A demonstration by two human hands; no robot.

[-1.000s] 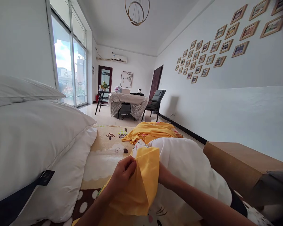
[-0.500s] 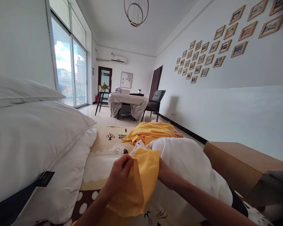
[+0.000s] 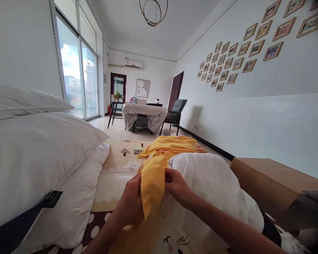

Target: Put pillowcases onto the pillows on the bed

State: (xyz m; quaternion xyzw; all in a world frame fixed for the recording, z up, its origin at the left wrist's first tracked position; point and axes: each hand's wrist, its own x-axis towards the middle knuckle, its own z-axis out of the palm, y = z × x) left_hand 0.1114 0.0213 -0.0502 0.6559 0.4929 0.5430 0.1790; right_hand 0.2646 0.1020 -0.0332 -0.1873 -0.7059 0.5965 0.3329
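Observation:
A yellow cloth (image 3: 153, 187) hangs between my two hands, gathered into a narrow strip, above the patterned blanket. My left hand (image 3: 132, 197) is closed on its left edge, the fingertips partly behind the fabric. On the right edge, my right hand (image 3: 176, 185) pinches the cloth between thumb and fingers. Just beyond lies a crumpled yellow fabric (image 3: 175, 144) with some pink on it. A white fabric bundle (image 3: 214, 180) rests to the right, partly behind my right forearm.
White pillows (image 3: 42, 151) are piled at the left on the patterned blanket (image 3: 112, 176). A cardboard box (image 3: 267, 180) stands at the right. Farther off are a covered table (image 3: 145, 110) and a black chair (image 3: 177, 110).
The yellow cloth has gone from spread wide to a narrower, folded strip. My right hand has moved left and its fingers now show at the cloth's edge.

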